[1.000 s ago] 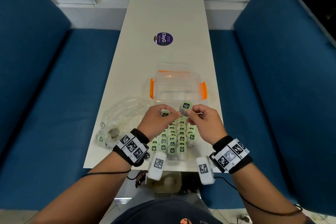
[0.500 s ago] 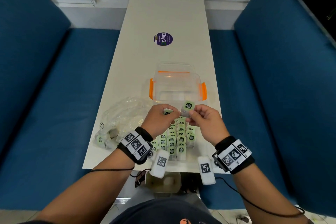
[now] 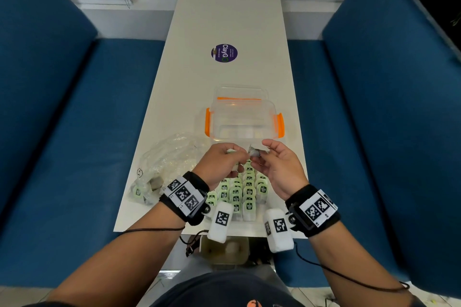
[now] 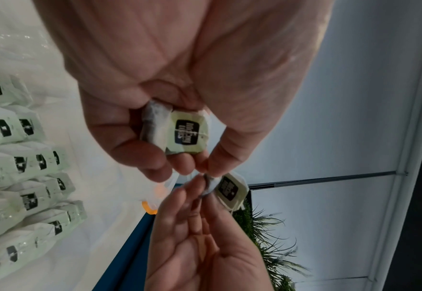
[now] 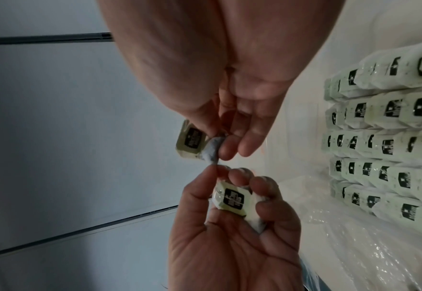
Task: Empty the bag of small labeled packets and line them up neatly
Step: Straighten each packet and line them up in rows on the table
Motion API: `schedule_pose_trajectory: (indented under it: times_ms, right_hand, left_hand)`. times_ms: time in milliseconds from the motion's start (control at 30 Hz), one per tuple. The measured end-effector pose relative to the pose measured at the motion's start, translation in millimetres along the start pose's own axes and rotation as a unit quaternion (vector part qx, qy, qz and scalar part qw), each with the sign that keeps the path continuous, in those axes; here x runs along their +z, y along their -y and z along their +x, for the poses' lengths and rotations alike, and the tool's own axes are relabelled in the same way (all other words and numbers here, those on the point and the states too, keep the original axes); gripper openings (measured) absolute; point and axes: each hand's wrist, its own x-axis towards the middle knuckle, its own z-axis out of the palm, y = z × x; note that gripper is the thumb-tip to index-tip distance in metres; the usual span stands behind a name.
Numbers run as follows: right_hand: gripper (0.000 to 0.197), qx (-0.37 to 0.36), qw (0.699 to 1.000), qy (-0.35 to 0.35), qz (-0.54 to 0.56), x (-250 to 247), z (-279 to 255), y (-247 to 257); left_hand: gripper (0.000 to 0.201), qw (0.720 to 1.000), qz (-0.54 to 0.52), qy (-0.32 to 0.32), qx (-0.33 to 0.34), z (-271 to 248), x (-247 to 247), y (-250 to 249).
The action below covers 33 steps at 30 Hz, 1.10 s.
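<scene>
Both hands hover together above the rows of pale-green labelled packets [image 3: 243, 192] at the table's near edge. My left hand [image 3: 235, 158] curls its fingers round one packet [image 4: 187, 135], also seen from the right wrist as the lower packet [image 5: 232, 198]. My right hand [image 3: 265, 151], palm turned up, pinches a second packet [image 3: 255, 152] by its grey pouch end between thumb and fingertips; its label [image 5: 192, 140] faces sideways. The left thumb tip meets that pouch end [image 4: 211, 180]. The crumpled clear bag [image 3: 169, 157] lies left of the hands with a few packets inside.
A clear plastic container with orange latches [image 3: 243, 117] stands just beyond the hands. A round purple sticker [image 3: 224, 53] sits farther up the white table [image 3: 229, 15]. Blue bench seats [image 3: 74, 144] flank the table on both sides.
My right hand has rolled palm-up, so its packet's label no longer faces the head camera. Both hands have stayed close together above the rows.
</scene>
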Motion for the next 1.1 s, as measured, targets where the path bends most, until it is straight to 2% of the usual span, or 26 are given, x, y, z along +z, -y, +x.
schedule_pose_trajectory:
  times_ms: [233,400,667,900,1100]
  right_hand:
    - [0.024,0.001,1.0,0.002,0.027,3.6,0.9,1.4]
    - [0.025,0.063,0.994,0.038,0.077,0.4,-0.7,4.6]
    - [0.025,0.086,0.991,0.067,0.081,-4.3,0.5,0.6]
    - [0.03,0.058,0.991,0.095,0.079,-3.3,-5.1,1.8]
    - [0.025,-0.024,0.995,0.092,-0.034,-4.9,-6.1,-0.9]
  left_hand:
    - [0.006,1.0,-0.003,-0.012,0.012,-0.8,3.9,-0.6]
    - [0.008,0.999,-0.009,-0.023,0.024,-0.4,1.8,-0.5]
    - [0.01,0.995,-0.101,-0.001,-0.028,0.1,1.6,-2.5]
    - [0.016,0.994,-0.106,0.006,0.002,-1.1,3.9,-4.2]
    - [0.02,0.993,-0.118,0.014,0.003,-5.8,1.6,-6.4]
